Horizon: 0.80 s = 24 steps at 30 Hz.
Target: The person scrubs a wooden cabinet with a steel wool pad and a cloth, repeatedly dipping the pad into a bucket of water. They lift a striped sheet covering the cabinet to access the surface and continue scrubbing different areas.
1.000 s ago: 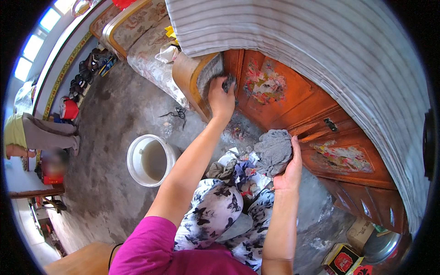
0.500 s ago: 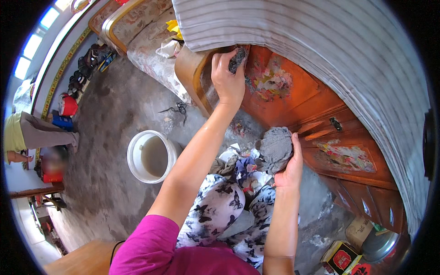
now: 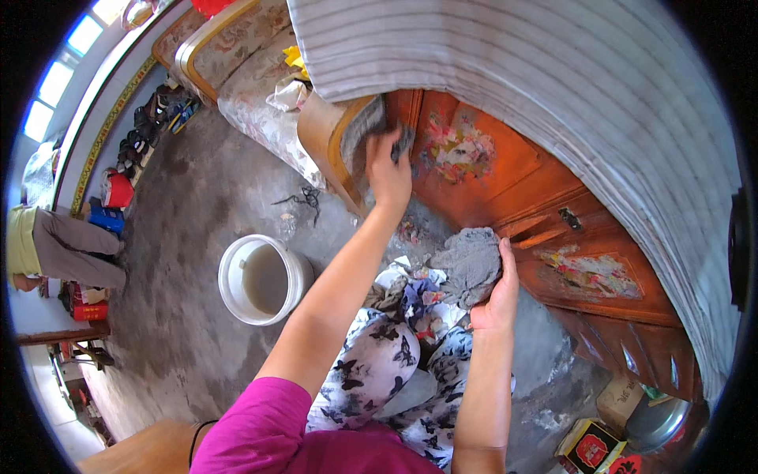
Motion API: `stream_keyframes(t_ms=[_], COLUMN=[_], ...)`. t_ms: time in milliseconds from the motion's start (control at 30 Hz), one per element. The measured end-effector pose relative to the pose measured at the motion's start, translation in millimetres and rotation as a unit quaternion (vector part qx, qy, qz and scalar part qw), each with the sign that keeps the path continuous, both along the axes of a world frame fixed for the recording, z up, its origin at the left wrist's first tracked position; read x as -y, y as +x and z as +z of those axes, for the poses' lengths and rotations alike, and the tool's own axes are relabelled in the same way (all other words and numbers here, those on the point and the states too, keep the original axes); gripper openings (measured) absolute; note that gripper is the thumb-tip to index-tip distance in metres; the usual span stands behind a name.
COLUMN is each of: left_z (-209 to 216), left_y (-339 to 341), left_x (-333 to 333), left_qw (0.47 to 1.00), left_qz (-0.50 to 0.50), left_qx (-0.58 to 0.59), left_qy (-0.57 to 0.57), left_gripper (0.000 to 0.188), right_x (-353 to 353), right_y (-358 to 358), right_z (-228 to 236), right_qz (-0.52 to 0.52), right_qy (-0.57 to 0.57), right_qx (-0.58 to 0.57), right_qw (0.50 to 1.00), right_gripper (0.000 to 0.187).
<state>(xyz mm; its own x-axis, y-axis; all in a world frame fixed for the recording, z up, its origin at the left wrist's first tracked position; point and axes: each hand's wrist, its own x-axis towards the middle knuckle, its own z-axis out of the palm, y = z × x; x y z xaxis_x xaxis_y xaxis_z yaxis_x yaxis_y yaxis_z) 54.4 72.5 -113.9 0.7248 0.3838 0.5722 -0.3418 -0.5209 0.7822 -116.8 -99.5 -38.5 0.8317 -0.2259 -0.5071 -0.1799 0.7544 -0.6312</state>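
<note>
A dark grey scouring pad (image 3: 401, 142) is pinched in my left hand (image 3: 387, 175), which is slightly smeared by motion at the left edge of the reddish-brown wooden cabinet (image 3: 545, 186). My right hand (image 3: 497, 296) is closed on a bunched grey cloth (image 3: 467, 265), held in front of the lower part of the cabinet. Patches of torn, colourful paper (image 3: 459, 150) cling to the upper door panel. Another worn paper patch (image 3: 596, 272) shows on the panel further right. Paper scraps (image 3: 438, 312) and rags lie by my knees.
A white bucket (image 3: 300, 272) of murky water stands left of my arm. A patterned sofa (image 3: 264, 110) is beyond the cabinet. Striped cloth (image 3: 505, 47) drapes over the cabinet top. Boxes (image 3: 588, 446) sit lower right. Another person (image 3: 67, 245) stands far left.
My left hand has moved down along the cabinet's left edge with the scouring pad. My right hand keeps the grey cloth in nearly the same place. The person at left has shifted a little.
</note>
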Motion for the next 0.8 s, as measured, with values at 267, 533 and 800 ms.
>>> stream_keyframes(t_ms=[267,533,800], left_z=[-42.9,90.2,-129.2], left_y=[12.4,15.2,-10.3], left_x=[-18.3,-7.8,-27.0], left_qw=[0.963,0.990,0.989], left_qz=[0.006,-0.044,-0.002], left_qx=[-0.258,0.135,-0.143], left_qy=[-0.080,0.011,0.041], left_gripper=[0.029,0.025,0.028], right_x=[1.9,9.2,2.9], right_y=[0.1,-9.1,-11.3], right_z=[-1.0,7.0,8.8], right_qz=[-0.006,-0.015,0.001], right_qy=[0.008,0.002,-0.007], right_qx=[-0.001,0.006,-0.019], right_qw=[1.000,1.000,1.000], right_gripper=[0.039,0.039,0.042])
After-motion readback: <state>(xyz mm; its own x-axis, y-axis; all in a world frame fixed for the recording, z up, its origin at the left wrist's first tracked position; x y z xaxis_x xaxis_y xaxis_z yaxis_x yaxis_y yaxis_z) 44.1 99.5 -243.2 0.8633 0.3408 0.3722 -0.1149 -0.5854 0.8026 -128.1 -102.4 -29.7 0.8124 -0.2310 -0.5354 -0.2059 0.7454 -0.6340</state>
